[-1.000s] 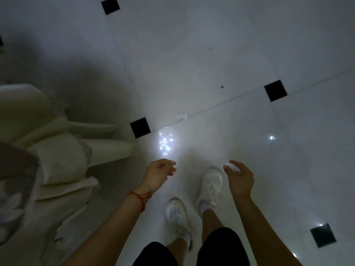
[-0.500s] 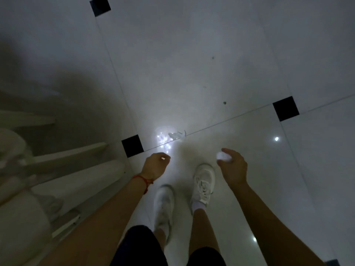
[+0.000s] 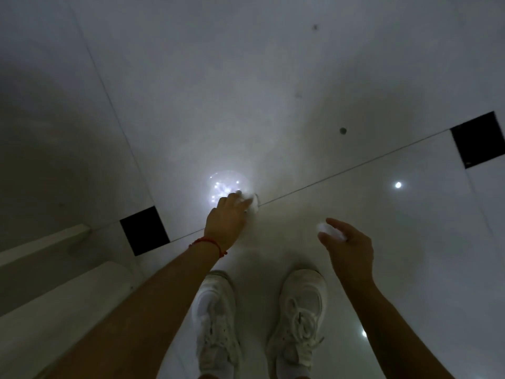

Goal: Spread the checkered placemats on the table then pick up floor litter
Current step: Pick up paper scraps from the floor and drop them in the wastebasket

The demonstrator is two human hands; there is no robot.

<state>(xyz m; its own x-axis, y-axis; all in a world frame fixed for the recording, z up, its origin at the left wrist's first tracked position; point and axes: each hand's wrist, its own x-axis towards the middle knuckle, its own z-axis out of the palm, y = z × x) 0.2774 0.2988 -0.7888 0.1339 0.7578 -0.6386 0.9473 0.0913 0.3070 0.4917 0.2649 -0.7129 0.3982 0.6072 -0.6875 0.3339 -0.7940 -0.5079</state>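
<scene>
I am seeing the left hand [image 3: 228, 218] reaching down to the white floor [image 3: 273, 77], where its fingertips are meeting a small white paper scrap [image 3: 252, 205] lying on the tile joint, right at the edge of a bright light reflection [image 3: 228, 187]; half a second ago that hand was hanging above the floor, short of the scrap. Whether its grip is already closing on the scrap I cannot tell, since the fingers are blurring into the glare. The right hand [image 3: 348, 246] is hovering off to the right, its grip curling around a crumpled white wad [image 3: 329, 232], the same wad it was carrying in the earlier views. The camera is now sitting much lower, so the white sneakers [image 3: 299, 310] are filling the bottom of the view, side by side, and the black inset tile [image 3: 144, 231] is lying just left of the left wrist with its red string bracelet [image 3: 210, 242]. Pale furniture legs [image 3: 43, 247] are showing at the left edge, and less of them than before.
</scene>
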